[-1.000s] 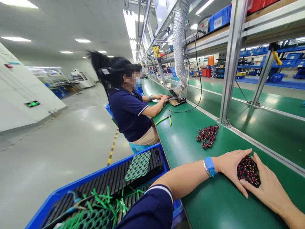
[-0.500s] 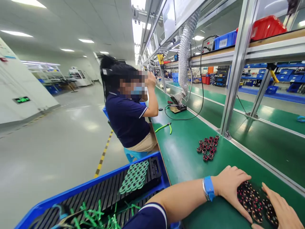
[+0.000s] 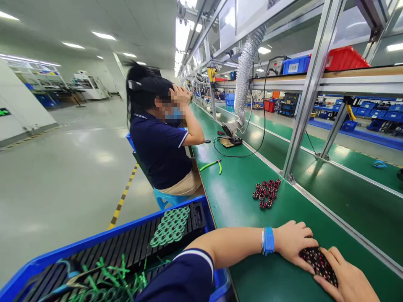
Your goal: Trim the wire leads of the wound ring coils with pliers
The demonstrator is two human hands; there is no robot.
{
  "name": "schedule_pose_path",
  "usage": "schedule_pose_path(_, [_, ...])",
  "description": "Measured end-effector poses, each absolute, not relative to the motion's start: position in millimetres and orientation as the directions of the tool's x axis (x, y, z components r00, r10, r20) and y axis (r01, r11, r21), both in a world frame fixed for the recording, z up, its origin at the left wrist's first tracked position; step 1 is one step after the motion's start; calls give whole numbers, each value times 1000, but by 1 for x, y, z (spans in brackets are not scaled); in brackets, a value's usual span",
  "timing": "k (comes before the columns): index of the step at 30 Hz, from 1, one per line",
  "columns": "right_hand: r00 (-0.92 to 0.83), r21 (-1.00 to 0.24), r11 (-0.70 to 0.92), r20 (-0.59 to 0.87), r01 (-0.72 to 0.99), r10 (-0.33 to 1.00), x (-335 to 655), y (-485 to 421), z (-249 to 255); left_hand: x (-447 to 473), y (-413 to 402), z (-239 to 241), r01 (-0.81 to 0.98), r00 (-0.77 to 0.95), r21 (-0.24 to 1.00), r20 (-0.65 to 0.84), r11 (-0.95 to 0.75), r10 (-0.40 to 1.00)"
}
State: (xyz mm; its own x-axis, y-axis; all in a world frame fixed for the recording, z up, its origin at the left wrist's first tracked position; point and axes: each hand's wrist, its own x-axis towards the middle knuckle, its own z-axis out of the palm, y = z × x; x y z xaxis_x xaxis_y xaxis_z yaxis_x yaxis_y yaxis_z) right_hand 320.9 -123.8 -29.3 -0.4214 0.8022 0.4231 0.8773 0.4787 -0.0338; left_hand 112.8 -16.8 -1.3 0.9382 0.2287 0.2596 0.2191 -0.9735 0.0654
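At the lower right, a tight cluster of small black round parts with copper and red spots (image 3: 318, 262) lies on the green bench top (image 3: 233, 197). My left hand (image 3: 294, 243) curves round its left side, with a blue strap (image 3: 268, 241) at the wrist. From the other side my right hand (image 3: 349, 274) presses against it, fingers bent along the edge. Both hands squeeze the cluster between them, and part of it is hidden under the fingers. Beyond my left hand sits a looser pile of similar black and red round parts (image 3: 267, 193).
A blue bin (image 3: 94, 239) at lower left holds a black ribbed tray, green ring parts (image 3: 171, 224), green strips and a tool. Green-handled cutters (image 3: 211, 165) lie near a seated co-worker (image 3: 160, 147). A metal post (image 3: 311, 92) rises from the bench.
My hands have closed in on the cluster from both sides, and its parts are packed closer together. The view has shifted slightly. The co-worker's hand has moved against the head.
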Motion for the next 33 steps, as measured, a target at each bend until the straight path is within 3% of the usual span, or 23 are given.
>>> schedule_pose_path(9, [-341,26,342,185,939,922,314,-137,3,113,-27,12,264,931,46,247,-963,267])
schedule_pose_path(24, [-358,105,342,290,934,887,318,-138,-16,110,-28,21,231,952,51,195,-972,237])
schedule_pose_path(29, [-389,107,374,202,921,899,311,-129,-3,117,-23,19,231,959,17,163,-973,231])
schedule_pose_path(33, [-364,85,357,92,930,927,309,-125,13,121,-21,19,198,961,74,182,-977,209])
